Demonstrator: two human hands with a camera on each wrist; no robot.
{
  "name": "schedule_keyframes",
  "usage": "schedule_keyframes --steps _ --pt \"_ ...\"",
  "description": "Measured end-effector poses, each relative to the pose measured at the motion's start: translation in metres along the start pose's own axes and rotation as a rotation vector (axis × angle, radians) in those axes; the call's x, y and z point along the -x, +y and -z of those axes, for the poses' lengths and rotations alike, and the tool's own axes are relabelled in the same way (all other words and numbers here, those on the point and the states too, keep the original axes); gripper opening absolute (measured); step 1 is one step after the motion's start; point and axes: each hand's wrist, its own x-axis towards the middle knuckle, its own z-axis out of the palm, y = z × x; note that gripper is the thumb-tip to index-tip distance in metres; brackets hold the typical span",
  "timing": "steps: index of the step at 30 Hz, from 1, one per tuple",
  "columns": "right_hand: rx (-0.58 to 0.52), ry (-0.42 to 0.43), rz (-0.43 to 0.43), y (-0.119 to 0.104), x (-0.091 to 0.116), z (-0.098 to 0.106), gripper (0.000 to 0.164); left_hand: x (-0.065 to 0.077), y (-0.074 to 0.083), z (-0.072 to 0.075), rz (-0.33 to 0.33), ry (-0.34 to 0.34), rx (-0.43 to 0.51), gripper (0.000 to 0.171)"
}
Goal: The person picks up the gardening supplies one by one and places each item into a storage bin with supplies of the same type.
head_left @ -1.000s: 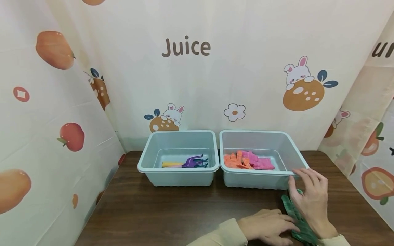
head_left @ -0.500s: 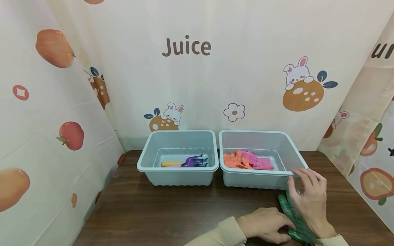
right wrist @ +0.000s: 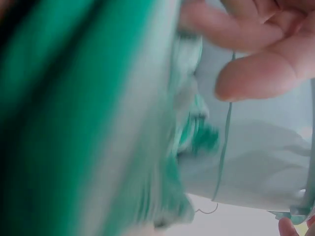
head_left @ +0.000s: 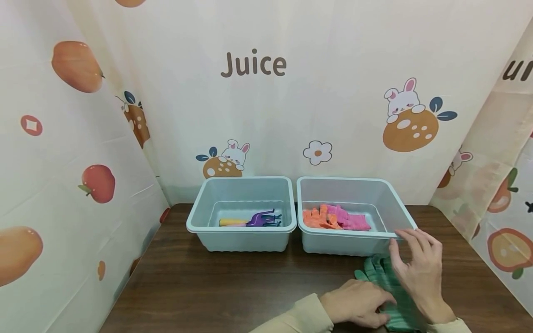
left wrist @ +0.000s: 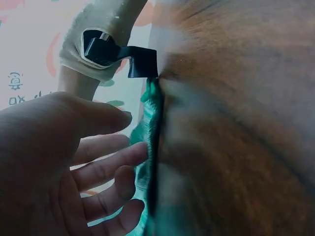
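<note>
A green striped glove [head_left: 385,278] lies on the table at the front right in the head view. My left hand [head_left: 355,301] is at its left side with loosely bent fingers. In the left wrist view those fingers [left wrist: 115,162] are apart from one another, their tips at the edge of the glove [left wrist: 142,177]. My right hand [head_left: 422,268] reaches over the glove, fingertips at the front right corner of the right-hand bin [head_left: 345,243]. Blurred green fabric fills much of the right wrist view, and part of the glove is hidden under my right hand and wrist.
Inside the right-hand bin lie an orange glove [head_left: 320,217] and a pink glove [head_left: 351,219]. A matching bin [head_left: 245,240] stands to its left, holding purple and dark fork-like pieces [head_left: 261,219] and a yellow handle [head_left: 232,222]. Printed curtains [head_left: 266,115] surround the table.
The green glove has turned and spread out toward the left, showing much more of its surface. My left hand has shifted slightly left. My right hand stays at the bin corner.
</note>
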Motion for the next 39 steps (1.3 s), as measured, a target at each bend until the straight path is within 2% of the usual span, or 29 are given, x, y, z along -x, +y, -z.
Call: schedule_keyframes --steps 5,11,16,29,34,39 --pt "-0.004 0.004 0.002 0.0 0.0 0.0 0.051 0.003 -0.001 0.004 0.037 0.024 -0.07 0.034" --pt "-0.004 0.004 0.008 0.0 -0.001 0.0 0.05 0.008 -0.01 0.006 0.03 0.074 -0.144 0.04" --pt "-0.003 0.0 0.003 0.0 -0.001 0.0 0.052 0.009 -0.013 0.004 0.06 0.048 -0.179 0.042" --pt "-0.007 0.008 0.005 -0.001 -0.002 0.0 0.05 0.007 -0.013 0.003 0.095 0.01 -0.178 0.042" --pt "-0.012 0.021 0.012 -0.002 -0.002 0.0 0.048 0.008 -0.012 0.005 0.087 0.013 -0.17 0.036" --pt "-0.007 0.01 0.009 -0.001 -0.001 0.0 0.05 0.009 -0.012 0.005 0.07 0.03 -0.123 0.029"
